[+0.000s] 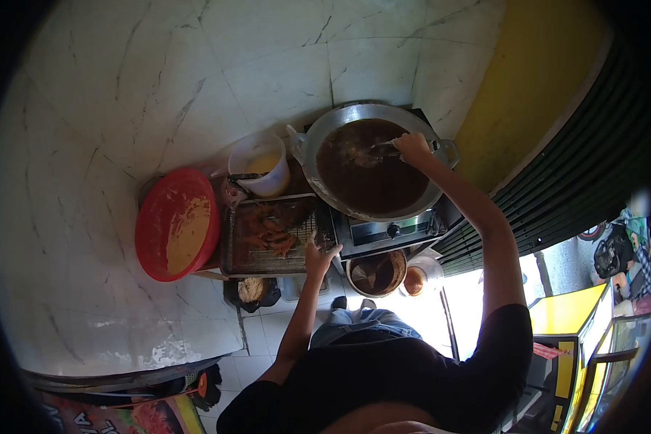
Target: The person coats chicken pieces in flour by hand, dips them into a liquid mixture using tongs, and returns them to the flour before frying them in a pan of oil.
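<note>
My right hand (412, 148) is closed around metal tongs (385, 144), reaching over a wide metal wok (309, 160). The wok is filled with dark brown oil (372, 189), and a pale foamy patch with bubbles shows near the tips of the tongs. Beside the stove, my left hand (319, 258) is at the right edge of a metal tray (233, 270), thumb and forefinger spread apart. Inside the tray, a wire rack carries several browned fried pieces (271, 233).
A red basin (146, 235) with pale batter stands at the far left. Behind the tray is a white bucket (276, 179) of yellowish liquid. The wok sits on a gas stove (369, 237). Below it are a dark-stained pot (376, 293) and a clear tub (430, 273). A tiled wall rises behind.
</note>
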{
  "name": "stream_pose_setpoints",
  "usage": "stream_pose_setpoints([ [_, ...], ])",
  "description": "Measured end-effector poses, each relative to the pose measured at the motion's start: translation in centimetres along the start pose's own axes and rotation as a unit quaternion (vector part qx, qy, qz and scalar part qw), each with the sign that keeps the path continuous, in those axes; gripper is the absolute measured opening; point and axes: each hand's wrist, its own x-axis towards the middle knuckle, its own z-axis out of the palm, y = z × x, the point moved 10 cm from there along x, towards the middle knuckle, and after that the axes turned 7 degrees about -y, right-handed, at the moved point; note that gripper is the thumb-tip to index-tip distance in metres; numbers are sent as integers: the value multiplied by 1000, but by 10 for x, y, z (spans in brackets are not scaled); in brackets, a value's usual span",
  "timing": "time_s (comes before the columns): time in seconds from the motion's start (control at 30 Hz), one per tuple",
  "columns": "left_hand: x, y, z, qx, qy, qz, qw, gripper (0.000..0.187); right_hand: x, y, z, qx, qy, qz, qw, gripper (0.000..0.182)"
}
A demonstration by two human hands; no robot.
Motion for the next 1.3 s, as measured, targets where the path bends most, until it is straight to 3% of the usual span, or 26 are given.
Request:
stream_pose_setpoints([
  [0.2, 3, -3, -1, 19, -5, 14, 1000, 74, -26, 22, -2, 20, 3, 13, 1000, 8],
  [0.3, 1, 7, 0, 23, -11, 5, 1000, 76, -42, 28, -5, 30, -12, 22, 999, 7],
  [0.7, 1, 9, 3, -1, -28, -4, 1000, 77, -95, 30, -9, 8, -13, 0, 1000, 12],
  [1.3, 4, -6, 0, 5, -19, 0, 1000, 80, -125, -23, -32, 49, -47, -68, 995, 32],
])
